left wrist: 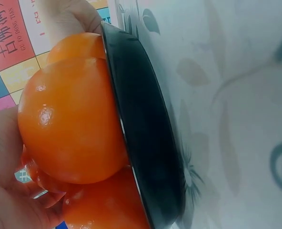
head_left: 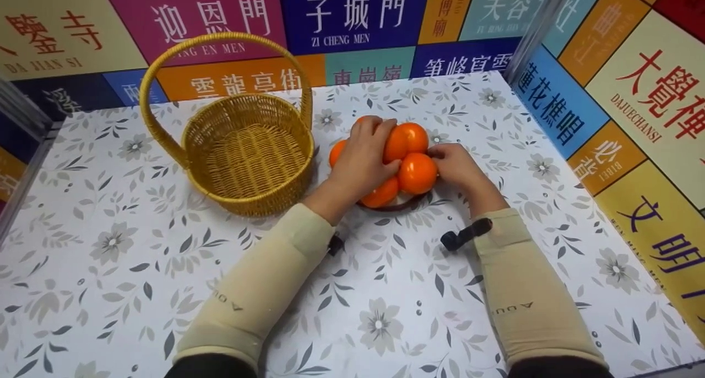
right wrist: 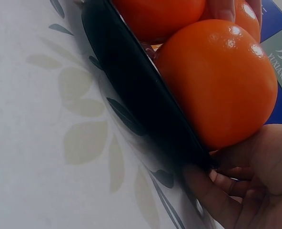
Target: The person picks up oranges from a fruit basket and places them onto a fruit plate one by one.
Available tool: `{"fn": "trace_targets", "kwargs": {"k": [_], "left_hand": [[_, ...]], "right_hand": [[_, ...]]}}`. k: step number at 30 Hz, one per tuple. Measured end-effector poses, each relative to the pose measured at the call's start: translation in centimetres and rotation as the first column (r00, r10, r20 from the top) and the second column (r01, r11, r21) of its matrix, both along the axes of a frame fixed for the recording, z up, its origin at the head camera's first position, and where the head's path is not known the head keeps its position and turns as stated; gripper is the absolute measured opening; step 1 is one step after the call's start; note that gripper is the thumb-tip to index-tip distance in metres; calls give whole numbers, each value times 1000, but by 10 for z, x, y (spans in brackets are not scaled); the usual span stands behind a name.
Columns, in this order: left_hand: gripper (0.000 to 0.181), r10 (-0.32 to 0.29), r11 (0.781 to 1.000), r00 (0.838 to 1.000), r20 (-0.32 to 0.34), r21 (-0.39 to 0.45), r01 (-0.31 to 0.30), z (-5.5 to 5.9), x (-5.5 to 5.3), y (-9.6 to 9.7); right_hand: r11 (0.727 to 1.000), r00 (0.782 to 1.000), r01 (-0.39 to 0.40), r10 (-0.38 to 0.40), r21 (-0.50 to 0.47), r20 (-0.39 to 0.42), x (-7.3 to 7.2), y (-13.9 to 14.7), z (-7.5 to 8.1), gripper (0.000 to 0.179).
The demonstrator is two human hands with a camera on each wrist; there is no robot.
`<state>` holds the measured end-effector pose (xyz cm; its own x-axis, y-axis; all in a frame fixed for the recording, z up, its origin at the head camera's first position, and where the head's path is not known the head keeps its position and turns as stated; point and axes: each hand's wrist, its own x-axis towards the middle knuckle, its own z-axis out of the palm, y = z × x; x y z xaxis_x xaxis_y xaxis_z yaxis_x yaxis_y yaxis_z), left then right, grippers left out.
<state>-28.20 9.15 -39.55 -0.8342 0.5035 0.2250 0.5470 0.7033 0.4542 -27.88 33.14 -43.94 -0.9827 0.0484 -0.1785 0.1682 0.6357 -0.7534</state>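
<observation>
Several smooth, shiny round orange fruits (head_left: 417, 173) are heaped on a dark, shallow plate (left wrist: 143, 129). My left hand (head_left: 361, 160) lies over the top of the heap, fingers and thumb bent around an upper fruit (head_left: 397, 145). From the right side, my right hand (head_left: 456, 166) pinches the rim of the plate, close beside a fruit (right wrist: 217, 83) in the right wrist view. The thumb is above the rim and fingers are below it. Most of the plate is hidden by the fruits and my left hand.
Left of the plate stands a yellow woven basket (head_left: 250, 201) with a tall arched handle (head_left: 220, 36), nothing inside it. A floral-patterned cloth (head_left: 380, 323) covers the table. Colourful panels with lettering (head_left: 352, 14) rise along the back and right edges.
</observation>
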Motion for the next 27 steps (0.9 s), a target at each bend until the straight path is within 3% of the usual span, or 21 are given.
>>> {"fn": "trace_targets", "kwargs": {"k": [11, 27], "left_hand": [[70, 6, 1000, 1000, 7, -1, -5, 1, 2, -4], [55, 17, 1000, 998, -59, 9, -16, 6, 15, -17]], "right_hand": [[1000, 1000, -13, 13, 5, -1, 0, -3, 0, 39], [1000, 1000, -14, 14, 3, -5, 2, 2, -2, 41]]}}
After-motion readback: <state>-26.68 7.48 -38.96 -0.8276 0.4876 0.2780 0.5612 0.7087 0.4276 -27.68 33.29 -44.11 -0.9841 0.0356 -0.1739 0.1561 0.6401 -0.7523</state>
